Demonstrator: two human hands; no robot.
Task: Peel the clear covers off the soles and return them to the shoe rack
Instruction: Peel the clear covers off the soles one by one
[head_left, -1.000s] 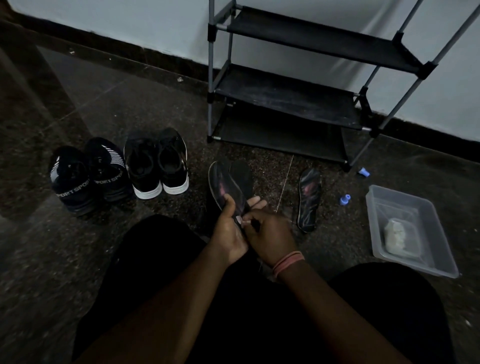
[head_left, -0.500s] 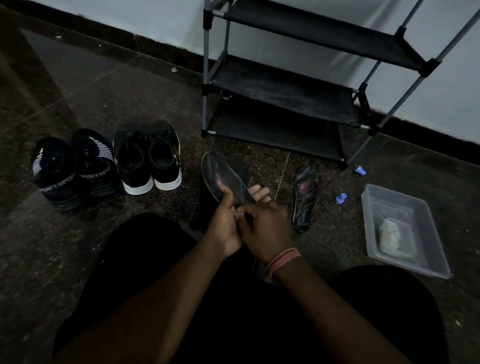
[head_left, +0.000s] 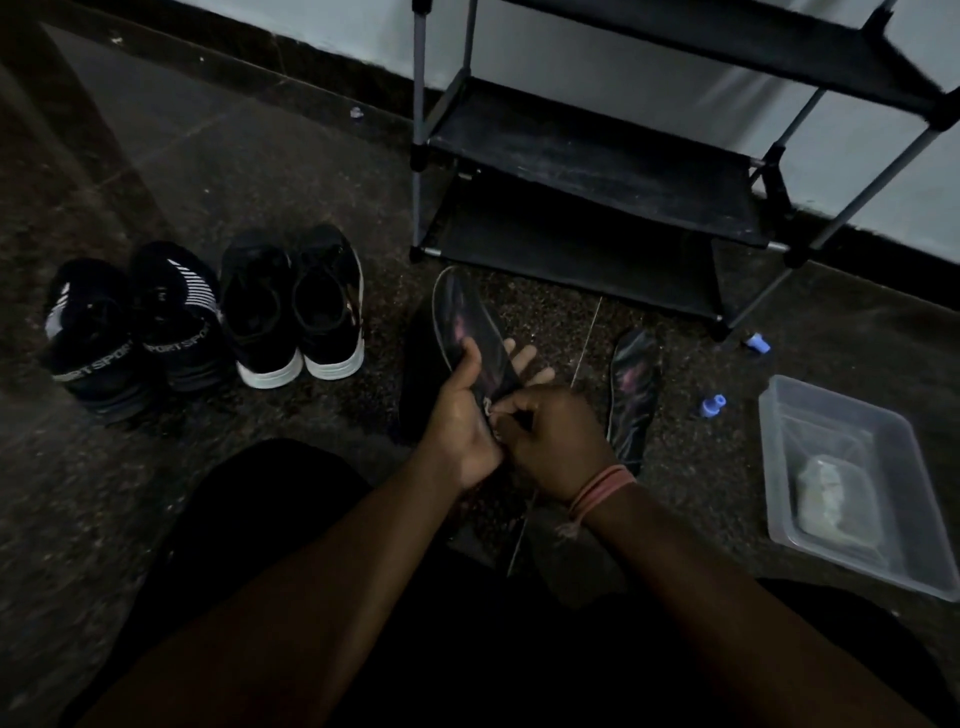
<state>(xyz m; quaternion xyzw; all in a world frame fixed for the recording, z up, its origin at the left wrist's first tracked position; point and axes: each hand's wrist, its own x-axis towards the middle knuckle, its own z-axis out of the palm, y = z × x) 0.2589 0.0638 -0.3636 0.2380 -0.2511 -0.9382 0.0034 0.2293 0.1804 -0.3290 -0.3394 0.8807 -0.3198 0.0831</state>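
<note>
Above the lap, head view: sole (head_left: 470, 332) held up off the floor, toe pointing at the rack (head_left: 587, 156).
Handling: thin, light and bendy by the look of it — its clear cover probably slick, so best started at an edge near the heel.
Left hand (head_left: 460, 415): clamped round the sole, thumb on top, fingers beneath.
Right hand (head_left: 553, 441): fingertips pinched together at the heel edge — apparently on the cover.
Second sole (head_left: 631, 389): flat on the floor, right of the hands.

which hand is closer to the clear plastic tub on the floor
Right. The right hand pinches at the near end of the held insole, on the side toward the tub. The left hand grips that insole from the far side, farther from the tub.
</note>
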